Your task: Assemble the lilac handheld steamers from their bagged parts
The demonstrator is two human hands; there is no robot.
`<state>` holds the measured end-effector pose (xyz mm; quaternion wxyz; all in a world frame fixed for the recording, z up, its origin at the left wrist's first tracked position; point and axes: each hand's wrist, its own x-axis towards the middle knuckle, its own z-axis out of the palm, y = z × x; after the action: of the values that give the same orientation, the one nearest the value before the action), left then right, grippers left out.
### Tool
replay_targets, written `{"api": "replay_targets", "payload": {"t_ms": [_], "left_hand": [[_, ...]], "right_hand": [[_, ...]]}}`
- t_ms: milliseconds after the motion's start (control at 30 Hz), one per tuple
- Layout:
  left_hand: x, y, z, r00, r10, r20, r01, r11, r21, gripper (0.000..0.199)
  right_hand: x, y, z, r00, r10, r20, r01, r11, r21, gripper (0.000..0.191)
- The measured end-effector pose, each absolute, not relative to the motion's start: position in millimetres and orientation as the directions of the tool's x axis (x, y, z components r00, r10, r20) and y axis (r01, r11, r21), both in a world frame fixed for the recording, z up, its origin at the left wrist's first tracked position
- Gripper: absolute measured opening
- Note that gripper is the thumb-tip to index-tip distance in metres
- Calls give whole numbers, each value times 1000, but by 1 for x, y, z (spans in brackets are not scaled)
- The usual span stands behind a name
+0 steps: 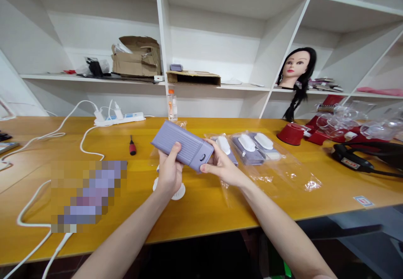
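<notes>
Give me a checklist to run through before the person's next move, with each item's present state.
1. Left hand on the purple device: ok, thumb on its ribbed face.
2. Right hand on it too: ok, at the end with the dark oval spot.
3. Condition of the device's underside: cannot tell, it faces away.
4. White round piece fully visible: not ok, partly covered by the left hand.
5. Screwdriver away from both hands: ok, lying on the table.

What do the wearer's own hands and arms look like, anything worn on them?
The left hand and right hand are ungloved, with no ring visible. The left forearm and right forearm are bare within the frame: no sleeve, watch or bracelet shows.
</notes>
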<state>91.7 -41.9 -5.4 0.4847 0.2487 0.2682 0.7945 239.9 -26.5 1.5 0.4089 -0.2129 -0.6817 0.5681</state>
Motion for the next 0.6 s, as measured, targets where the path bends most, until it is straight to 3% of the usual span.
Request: {"api": "replay_targets", "payload": {"t_ms": [600], "left_hand": [[90, -39, -2, -490, 841, 229, -582, -511, 633, 32]], "right_hand": [[238, -33, 10, -473, 826, 307, -115, 287, -951, 60]]}}
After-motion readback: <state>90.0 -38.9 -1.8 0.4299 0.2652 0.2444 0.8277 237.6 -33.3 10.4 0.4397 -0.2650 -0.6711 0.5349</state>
